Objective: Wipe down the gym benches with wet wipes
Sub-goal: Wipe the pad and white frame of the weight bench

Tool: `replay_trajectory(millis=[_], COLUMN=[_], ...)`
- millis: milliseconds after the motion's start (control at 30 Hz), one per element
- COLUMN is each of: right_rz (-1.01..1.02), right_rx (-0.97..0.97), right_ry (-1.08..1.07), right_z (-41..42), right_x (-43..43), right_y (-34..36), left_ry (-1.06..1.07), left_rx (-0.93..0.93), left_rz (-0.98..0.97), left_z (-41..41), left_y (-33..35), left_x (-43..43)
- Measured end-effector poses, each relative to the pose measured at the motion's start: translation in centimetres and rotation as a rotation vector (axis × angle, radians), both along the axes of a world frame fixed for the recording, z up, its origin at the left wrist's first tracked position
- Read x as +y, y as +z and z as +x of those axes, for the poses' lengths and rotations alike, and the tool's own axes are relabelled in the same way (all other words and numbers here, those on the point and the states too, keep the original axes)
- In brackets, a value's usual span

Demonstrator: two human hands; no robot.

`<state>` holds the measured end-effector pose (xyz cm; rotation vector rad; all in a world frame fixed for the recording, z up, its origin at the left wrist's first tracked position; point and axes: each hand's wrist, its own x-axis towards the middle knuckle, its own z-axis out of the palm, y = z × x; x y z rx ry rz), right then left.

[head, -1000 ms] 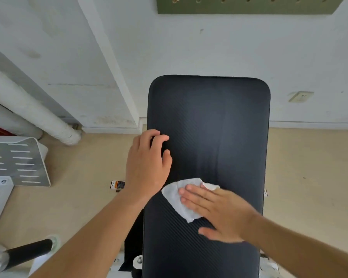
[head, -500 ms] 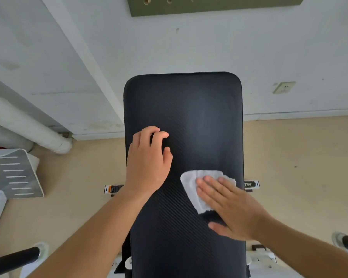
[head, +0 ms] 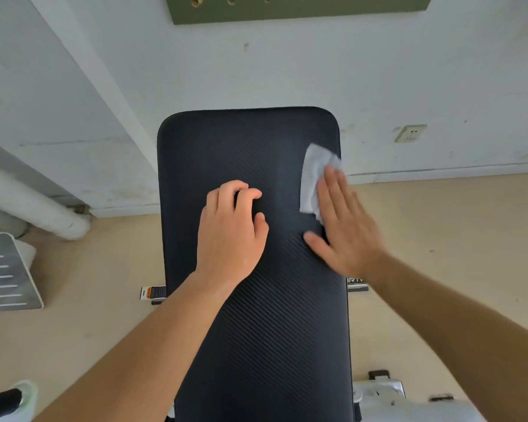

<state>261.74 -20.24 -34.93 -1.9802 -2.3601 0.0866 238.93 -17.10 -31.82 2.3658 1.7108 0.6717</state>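
A black padded gym bench (head: 256,330) with a ribbed surface runs from the bottom of the view up toward the wall. My right hand (head: 345,226) lies flat with straight fingers near the bench's right edge and presses a white wet wipe (head: 313,178) onto the pad; the wipe sticks out beyond my fingertips. My left hand (head: 230,229) rests on the middle of the pad, its fingers curled with the tips on the surface, holding nothing.
A white wall with a socket (head: 410,133) stands just beyond the bench. A white pipe (head: 34,205) runs along the floor at left, above a perforated metal plate (head: 6,272). The bench's frame (head: 378,391) shows at lower right. Beige floor lies on both sides.
My right hand has slid the wipe from the middle of the pad up and right to the right edge. My left hand has stayed in place.
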Motion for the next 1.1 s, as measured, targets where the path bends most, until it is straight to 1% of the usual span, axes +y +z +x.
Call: replay_trajectory(millis=[100,133,167,233,300,333,400,433,467,533,633,700,767,800,900,967,1033,1100], right_rz=[-0.089,-0.11,-0.109,-0.033,0.001,0.023,0.057,0.049,0.036,0.012,-0.036,-0.084,-0.102,-0.082,-0.001,0.037,0.055,0.017], right_rx=[-0.061,-0.079,-0.084,-0.072,-0.013,-0.009,-0.055,-0.077,-0.096,-0.149,-0.123,-0.154,-0.168,-0.18,-0.165,-0.168,-0.17,-0.181], right_ry=[0.158,0.198,0.212,0.128,-0.012,-0.049,-0.058,-0.037,0.01,0.178,0.409,0.525,0.596,0.581,0.331,0.223,0.234,0.339], right_z=[-1.1,-1.1,-0.8,-0.5,-1.1,-1.4,-2.5,-3.4,-4.2,-5.9,-8.3,-9.6,-9.4,-9.2,-9.7,-11.5,-14.5,-17.3], right_x=[-9.9,-11.6,-11.3,-6.6,0.4,3.7,8.1,8.9,8.8,6.3,-2.5,-8.5,-9.2,-7.5,1.1,5.1,5.2,2.0], right_y=[-3.4,-3.8,-4.0,-2.8,0.1,1.5,3.4,3.8,3.9,2.7,-1.4,-3.6,-3.9,-3.1,1.2,2.9,2.0,-0.1], left_ry=[-0.014,-0.021,-0.029,-0.028,0.014,0.043,0.095,0.111,0.118,0.119,0.137,0.116,0.064,0.045,0.085,0.138,0.175,0.208], left_rx=[0.011,0.012,0.017,0.021,0.0,-0.018,-0.056,-0.068,-0.072,-0.058,0.029,0.1,0.155,0.165,0.135,0.105,0.102,0.102], left_rz=[-0.025,-0.031,-0.031,-0.021,-0.009,-0.007,0.004,0.012,0.016,0.019,0.023,0.014,-0.007,-0.016,-0.052,-0.069,-0.066,-0.053], left_z=[-0.3,-0.5,-0.7,-0.7,-0.7,-0.6,-0.8,-1.3,-1.9,-4.1,-8.4,-10.7,-12.0,-12.2,-12.6,-13.3,-14.5,-15.9], left_y=[-0.5,-0.6,-0.6,-0.4,0.0,0.3,0.8,1.0,1.0,0.8,-0.3,-1.2,-2.1,-2.4,-3.0,-3.4,-4.0,-4.8], left_x=[-1.3,-1.6,-1.7,-1.0,0.1,0.7,1.7,2.0,2.2,2.0,0.2,-1.9,-3.9,-4.5,-5.5,-6.3,-7.6,-9.3])
